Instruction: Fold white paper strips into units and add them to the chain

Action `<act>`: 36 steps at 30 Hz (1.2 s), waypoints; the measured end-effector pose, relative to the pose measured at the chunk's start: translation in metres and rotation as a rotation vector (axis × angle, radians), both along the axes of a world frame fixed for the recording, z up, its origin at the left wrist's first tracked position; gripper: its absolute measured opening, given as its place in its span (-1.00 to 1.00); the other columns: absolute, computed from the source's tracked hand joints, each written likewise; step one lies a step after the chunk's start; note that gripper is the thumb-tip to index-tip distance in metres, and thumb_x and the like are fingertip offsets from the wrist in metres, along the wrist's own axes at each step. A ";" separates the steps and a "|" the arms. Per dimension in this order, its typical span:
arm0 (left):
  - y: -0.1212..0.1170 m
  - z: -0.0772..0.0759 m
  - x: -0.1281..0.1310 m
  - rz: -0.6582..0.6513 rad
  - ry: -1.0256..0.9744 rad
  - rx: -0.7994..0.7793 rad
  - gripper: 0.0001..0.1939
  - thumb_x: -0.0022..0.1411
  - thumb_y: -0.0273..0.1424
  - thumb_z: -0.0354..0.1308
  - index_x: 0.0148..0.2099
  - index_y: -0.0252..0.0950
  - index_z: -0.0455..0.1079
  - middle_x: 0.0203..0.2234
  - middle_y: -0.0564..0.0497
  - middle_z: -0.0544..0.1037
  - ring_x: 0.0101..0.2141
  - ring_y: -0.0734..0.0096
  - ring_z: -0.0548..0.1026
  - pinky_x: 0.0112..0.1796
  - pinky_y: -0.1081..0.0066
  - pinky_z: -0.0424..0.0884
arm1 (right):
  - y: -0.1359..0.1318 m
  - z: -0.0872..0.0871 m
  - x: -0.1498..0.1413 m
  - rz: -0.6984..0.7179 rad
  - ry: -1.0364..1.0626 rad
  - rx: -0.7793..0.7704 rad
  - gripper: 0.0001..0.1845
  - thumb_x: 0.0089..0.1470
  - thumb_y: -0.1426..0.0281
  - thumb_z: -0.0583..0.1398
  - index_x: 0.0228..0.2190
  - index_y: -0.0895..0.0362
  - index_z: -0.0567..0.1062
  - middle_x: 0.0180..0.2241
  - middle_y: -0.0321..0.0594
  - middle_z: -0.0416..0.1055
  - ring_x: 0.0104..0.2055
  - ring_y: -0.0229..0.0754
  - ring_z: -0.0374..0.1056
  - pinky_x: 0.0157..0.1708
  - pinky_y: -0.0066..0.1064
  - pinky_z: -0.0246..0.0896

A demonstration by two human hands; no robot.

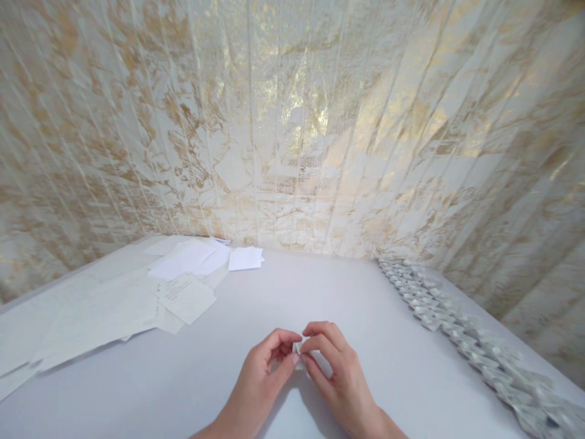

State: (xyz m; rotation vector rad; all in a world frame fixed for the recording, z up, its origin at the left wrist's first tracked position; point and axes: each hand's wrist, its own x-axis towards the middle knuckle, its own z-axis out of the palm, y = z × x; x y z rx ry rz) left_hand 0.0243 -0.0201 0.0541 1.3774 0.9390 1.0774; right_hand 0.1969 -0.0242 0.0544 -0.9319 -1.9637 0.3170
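Near the front middle of the white table, my left hand (270,361) and my right hand (333,360) meet around a small folded piece of white paper (298,348). The left thumb and fingers pinch it from the left side. On the right, my thumb and index finger close on its other edge. Fingertips cover most of the paper, so its full shape is hidden.
Loose paper sheets (91,311), some printed, overlap on the left. Small white paper squares (245,258) lie at the back. Rows of folded paper pieces (450,323) run along the right edge. A gold-patterned curtain (292,122) hangs behind the table (315,292).
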 end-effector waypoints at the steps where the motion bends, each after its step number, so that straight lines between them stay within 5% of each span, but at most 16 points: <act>1: 0.000 -0.001 0.000 -0.004 0.009 0.006 -0.78 0.23 -0.28 0.17 -0.13 -0.27 0.43 -0.33 0.03 0.50 -0.26 0.30 0.45 -0.18 0.37 0.33 | 0.000 0.000 0.000 -0.004 -0.005 0.007 -0.82 0.19 0.60 0.13 -0.30 0.06 0.38 -0.16 -0.20 0.38 -0.14 -0.14 0.33 -0.14 -0.35 0.24; 17: -0.003 -0.003 0.000 0.078 0.149 0.102 -0.91 0.29 -0.36 0.07 -0.26 -0.22 0.38 -0.41 0.11 0.45 -0.32 0.35 0.43 -0.23 0.45 0.31 | -0.007 0.006 -0.008 0.073 0.067 -0.084 -0.87 0.19 0.54 0.07 -0.31 0.06 0.34 -0.19 -0.18 0.38 -0.16 -0.16 0.35 -0.16 -0.38 0.25; 24: -0.007 0.002 -0.001 0.041 0.091 0.054 -0.83 0.34 -0.25 0.07 -0.17 -0.22 0.39 -0.30 0.04 0.54 -0.21 0.27 0.48 -0.15 0.40 0.33 | 0.000 -0.003 -0.009 -0.001 0.283 -0.528 -0.73 0.22 0.19 0.16 -0.41 0.12 0.43 -0.48 -0.32 0.36 -0.44 -0.23 0.23 -0.40 -0.41 0.13; 28: -0.007 0.005 -0.001 0.026 0.093 0.038 -0.71 0.34 -0.14 0.08 -0.03 -0.20 0.38 -0.22 0.01 0.52 -0.17 0.26 0.47 -0.12 0.38 0.33 | 0.004 -0.007 -0.010 0.008 0.470 -0.614 -0.59 0.11 0.07 0.26 -0.51 0.13 0.39 -0.56 -0.37 0.27 -0.48 -0.26 0.14 -0.43 -0.42 0.05; 32: -0.006 0.004 0.000 -0.031 0.138 0.015 -0.66 0.30 -0.08 0.12 -0.35 -0.25 0.33 -0.49 0.10 0.42 -0.40 0.37 0.40 -0.32 0.44 0.30 | 0.005 -0.007 -0.010 0.061 0.557 -0.672 -0.55 0.07 0.03 0.30 -0.53 0.13 0.38 -0.60 -0.36 0.29 -0.51 -0.27 0.13 -0.44 -0.41 0.01; 36: -0.004 0.004 0.002 -0.037 0.123 -0.011 -0.59 0.35 -0.06 0.01 -0.42 -0.24 0.27 -0.59 0.12 0.39 -0.49 0.40 0.39 -0.37 0.43 0.30 | 0.005 -0.003 -0.010 0.048 0.599 -0.707 -0.49 0.00 -0.03 0.32 -0.59 0.12 0.35 -0.63 -0.39 0.20 -0.54 -0.28 0.05 -0.47 -0.40 -0.04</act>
